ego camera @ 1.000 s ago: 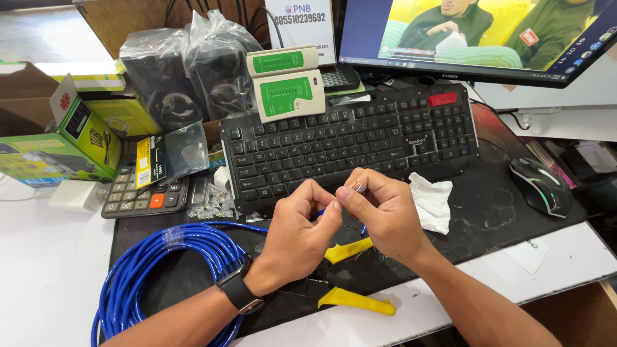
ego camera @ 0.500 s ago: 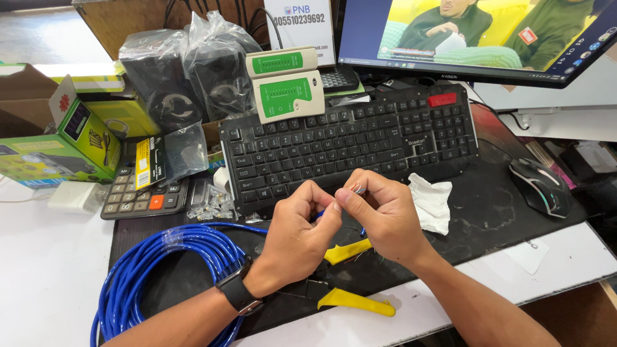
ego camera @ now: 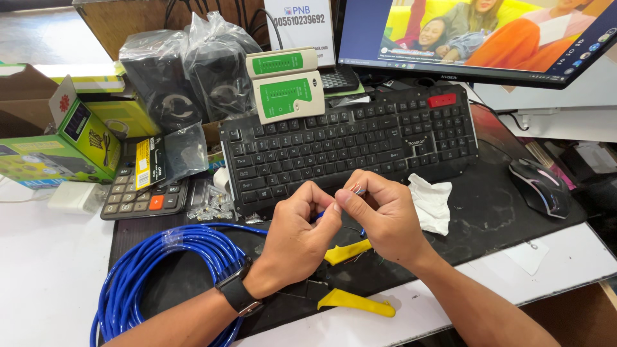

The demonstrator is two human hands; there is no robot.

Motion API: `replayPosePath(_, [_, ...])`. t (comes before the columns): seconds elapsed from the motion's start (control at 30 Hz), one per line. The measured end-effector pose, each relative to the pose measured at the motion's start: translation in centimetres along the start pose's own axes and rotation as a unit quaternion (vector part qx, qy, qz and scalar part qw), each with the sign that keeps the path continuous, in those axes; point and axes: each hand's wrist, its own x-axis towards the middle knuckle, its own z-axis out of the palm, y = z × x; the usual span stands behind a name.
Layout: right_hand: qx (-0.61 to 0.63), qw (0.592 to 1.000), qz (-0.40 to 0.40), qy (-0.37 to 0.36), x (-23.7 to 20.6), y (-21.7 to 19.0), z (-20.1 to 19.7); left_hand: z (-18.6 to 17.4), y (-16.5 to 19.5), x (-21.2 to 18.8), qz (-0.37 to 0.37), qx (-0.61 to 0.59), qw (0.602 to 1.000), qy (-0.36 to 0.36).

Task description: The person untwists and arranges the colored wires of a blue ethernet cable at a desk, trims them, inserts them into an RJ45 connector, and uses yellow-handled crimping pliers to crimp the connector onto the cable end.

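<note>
In front of the keyboard (ego camera: 347, 144), left hand (ego camera: 299, 238) and right hand (ego camera: 382, 218) grips pinched on blue cable (ego camera: 160, 276) end.

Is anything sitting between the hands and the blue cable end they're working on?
Nothing visible does. The left hand and right hand already pinch the blue cable end between their fingers, just in front of the keyboard. The yellow-handled tool lies on the mat below the hands, out of the way.
</note>
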Motion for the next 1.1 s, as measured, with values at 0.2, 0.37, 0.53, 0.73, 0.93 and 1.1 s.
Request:
replayPosePath(0.2, [-0.003,1.000,0.000,-0.002,0.02,0.00,-0.02,-0.06,-0.02,0.02,0.001,0.004,1.000,-0.002])
replayPosePath(0.37, [-0.006,1.000,-0.007,-0.003,0.02,-0.01,-0.01,0.01,-0.07,-0.05,0.001,-0.001,1.000,-0.001])
replayPosePath(0.53, [-0.003,1.000,-0.004,-0.003,0.03,0.05,-0.07,-0.04,-0.13,0.05,0.005,0.003,1.000,0.000])
replayPosePath(0.73, [-0.009,1.000,-0.003,-0.003,0.04,0.05,-0.10,-0.11,-0.05,0.01,0.001,0.001,1.000,-0.003])
replayPosePath(0.93, [-0.007,1.000,-0.002,-0.004,0.04,0.05,-0.10,-0.06,-0.12,0.00,-0.003,-0.005,1.000,-0.003])
replayPosePath(1.1, [-0.009,1.000,0.002,-0.003,0.04,0.07,-0.11,-0.08,-0.18,0.00,-0.004,0.003,1.000,-0.001])
